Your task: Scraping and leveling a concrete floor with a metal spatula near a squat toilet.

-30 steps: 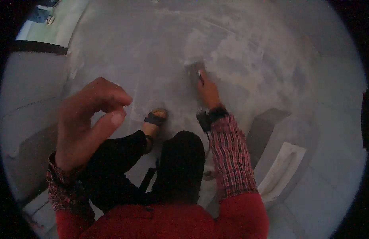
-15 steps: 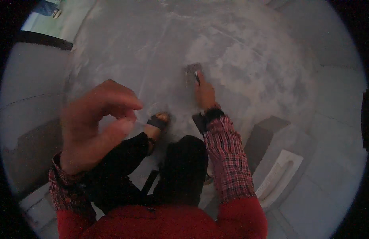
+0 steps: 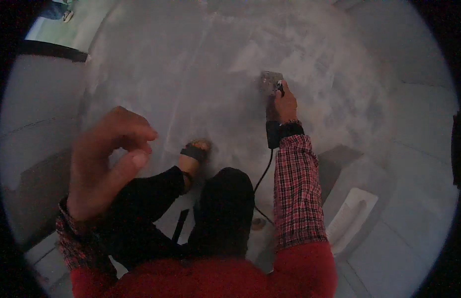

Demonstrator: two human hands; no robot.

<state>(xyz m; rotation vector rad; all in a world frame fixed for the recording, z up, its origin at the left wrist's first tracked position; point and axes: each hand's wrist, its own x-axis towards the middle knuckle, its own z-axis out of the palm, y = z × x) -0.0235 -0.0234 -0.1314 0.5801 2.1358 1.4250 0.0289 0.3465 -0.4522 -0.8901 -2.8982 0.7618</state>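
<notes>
My right hand [image 3: 286, 107] is wrapped round a corded power tool [image 3: 273, 134] with a long dark body and a flat greyish head. That head lies against the dusty grey surface, ahead and right of my knees. A black cord runs from the tool's near end back past my right knee. My left hand [image 3: 103, 161] is raised at the left, closer to the camera and away from the surface. Its fingers curl round to the thumb in a loop, and nothing shows between them.
The wide grey surface [image 3: 141, 89] is patchy with pale dust. My sandalled foot [image 3: 198, 146] rests on it. At the right stands a grey block with a long white piece [image 3: 352, 218]. A dark ledge [image 3: 51, 49] edges the upper left; beyond it a person's shoe [image 3: 68, 16] shows.
My right hand has moved right and slightly forward with the power tool, and more of its cord shows. My left hand has shifted slightly left, its fingers still curled.
</notes>
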